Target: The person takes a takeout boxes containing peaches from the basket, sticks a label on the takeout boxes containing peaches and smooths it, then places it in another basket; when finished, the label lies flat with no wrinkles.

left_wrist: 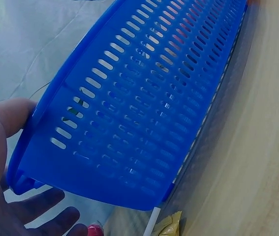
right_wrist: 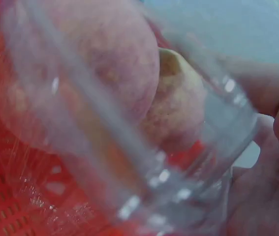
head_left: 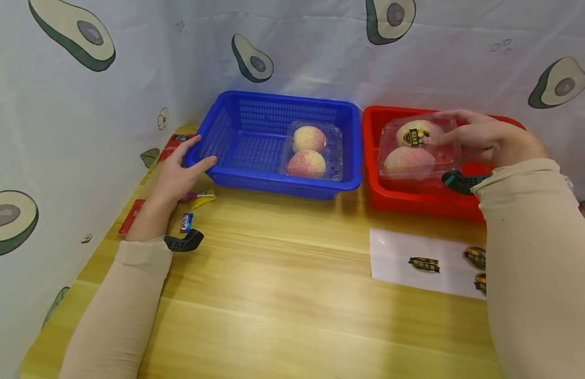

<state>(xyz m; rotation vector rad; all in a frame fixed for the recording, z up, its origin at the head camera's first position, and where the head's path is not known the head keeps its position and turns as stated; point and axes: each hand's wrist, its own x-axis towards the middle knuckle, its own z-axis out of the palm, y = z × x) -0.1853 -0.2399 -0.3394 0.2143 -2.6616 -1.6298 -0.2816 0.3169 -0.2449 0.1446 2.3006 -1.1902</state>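
Note:
My right hand grips the right side of a clear plastic fruit box. Two peaches lie inside, and a dark label shows on its lid. The box is at the red basket, tilted in the right wrist view; whether it touches the basket's floor I cannot tell. My left hand holds the left corner of the blue basket, thumb and fingers on either side of the rim. Inside that basket, toward its right, sits another clear box with two peaches.
A white sheet with several dark labels lies before the red basket, partly hidden by my right sleeve. Small wrapped sweets, one yellow and one blue, and red packets lie around my left arm. An avocado-print curtain hangs behind.

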